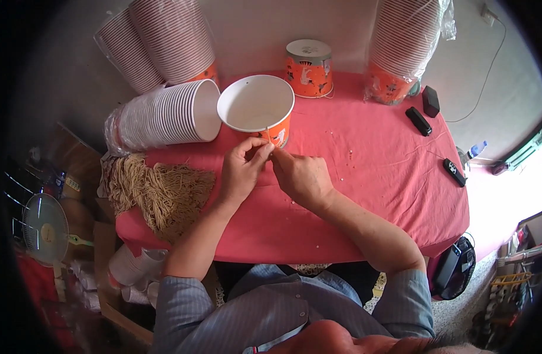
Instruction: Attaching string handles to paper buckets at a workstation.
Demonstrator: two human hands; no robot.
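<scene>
An orange paper bucket (287, 125) with a white inside stands upright on the red-covered table, its mouth facing up. A thin pale string (268, 133) runs up from my fingertips to the bucket's near rim. My left hand (242, 171) pinches this string with thumb and forefinger, just in front of the bucket. Close against it, my right hand (303, 177) is closed too, its fingertips meeting the left ones on the string. The string's end is hidden between my fingers. To the left of my left forearm lies a large heap of tan strings (171, 192).
Farther back, another orange bucket (308, 76) sits upside down with a string at its side. Bagged bucket stacks stand back left (173, 41) and back right (401, 47); one stack (159, 115) lies sideways. Small black objects, among them a remote (454, 172), lie at the right edge.
</scene>
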